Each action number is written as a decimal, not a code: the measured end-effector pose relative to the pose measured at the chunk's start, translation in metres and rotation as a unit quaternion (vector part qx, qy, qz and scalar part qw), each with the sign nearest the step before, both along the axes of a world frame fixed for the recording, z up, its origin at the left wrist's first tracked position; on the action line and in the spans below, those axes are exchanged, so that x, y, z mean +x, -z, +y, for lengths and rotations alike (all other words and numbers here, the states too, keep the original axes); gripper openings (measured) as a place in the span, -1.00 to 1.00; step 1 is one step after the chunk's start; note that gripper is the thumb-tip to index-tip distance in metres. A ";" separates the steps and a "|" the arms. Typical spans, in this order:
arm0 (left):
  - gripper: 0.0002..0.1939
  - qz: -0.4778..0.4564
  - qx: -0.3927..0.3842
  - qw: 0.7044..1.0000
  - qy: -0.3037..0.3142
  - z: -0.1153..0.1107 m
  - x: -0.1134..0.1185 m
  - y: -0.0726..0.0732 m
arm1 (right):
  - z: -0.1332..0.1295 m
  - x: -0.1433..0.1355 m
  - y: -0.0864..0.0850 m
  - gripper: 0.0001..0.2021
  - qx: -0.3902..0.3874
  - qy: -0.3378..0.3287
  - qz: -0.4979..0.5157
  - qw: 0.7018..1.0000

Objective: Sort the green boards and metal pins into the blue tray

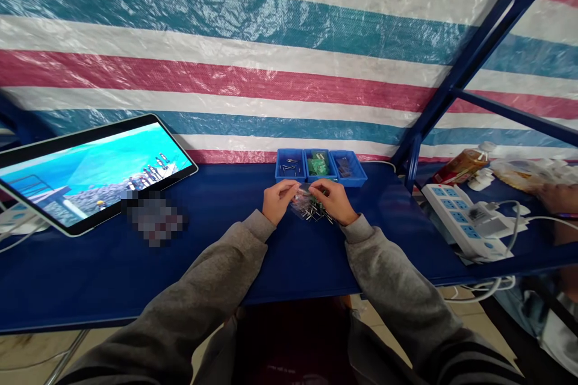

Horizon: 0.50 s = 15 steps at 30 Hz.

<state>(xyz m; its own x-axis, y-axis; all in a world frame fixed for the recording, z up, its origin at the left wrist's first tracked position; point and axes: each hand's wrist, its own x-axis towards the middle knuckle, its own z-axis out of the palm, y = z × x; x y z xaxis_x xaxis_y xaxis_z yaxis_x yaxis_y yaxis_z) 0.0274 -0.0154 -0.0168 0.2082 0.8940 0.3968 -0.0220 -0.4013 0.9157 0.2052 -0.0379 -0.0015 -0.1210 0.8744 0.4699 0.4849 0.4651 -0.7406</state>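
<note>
A clear plastic bag with several thin metal pins or screws and some green bits lies low over the blue table, between my hands. My left hand pinches its left upper edge between thumb and fingers. On the other side my right hand is closed on the bag's right upper edge. Just beyond my hands stand three blue bins side by side: the left bin has a few metal pins, the middle bin green packets, the right bin dark small pieces.
A tablet showing a video leans at the left, beside a blurred patch. Right of the blue frame post are a power strip with cables, a drink bottle and another person's hand. A striped sheet hangs behind the table.
</note>
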 end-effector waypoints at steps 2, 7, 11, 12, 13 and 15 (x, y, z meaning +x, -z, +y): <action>-0.70 -0.005 -0.028 0.999 0.024 -0.002 0.001 -0.002 | 0.000 0.000 0.001 -0.77 -0.003 0.000 0.005 1.000; -0.58 -0.013 -0.067 0.997 0.044 -0.003 0.001 -0.006 | -0.003 0.001 -0.001 -0.76 -0.005 -0.004 0.036 0.999; -0.50 -0.048 -0.092 0.993 0.048 0.000 0.000 -0.008 | -0.005 0.002 -0.003 -0.73 0.034 -0.033 0.036 0.998; -0.48 -0.052 -0.102 0.992 0.055 0.000 0.000 -0.009 | -0.005 0.002 -0.003 -0.75 0.052 -0.038 0.024 0.998; -0.47 -0.054 -0.111 0.990 0.066 0.001 0.000 -0.009 | -0.005 0.002 -0.003 -0.78 0.067 -0.040 0.013 0.997; -0.47 -0.054 -0.129 0.986 0.087 0.000 0.000 -0.010 | -0.005 0.002 -0.003 -0.82 0.089 -0.038 0.001 0.995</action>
<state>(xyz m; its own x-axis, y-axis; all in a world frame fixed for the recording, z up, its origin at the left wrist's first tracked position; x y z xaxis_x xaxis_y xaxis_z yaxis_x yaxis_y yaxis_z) 0.0278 -0.0151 -0.0071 0.3364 0.9227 0.1884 -0.1738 -0.1358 0.9754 0.2074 -0.0426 0.0015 -0.1832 0.7659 0.6163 0.4420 0.6241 -0.6443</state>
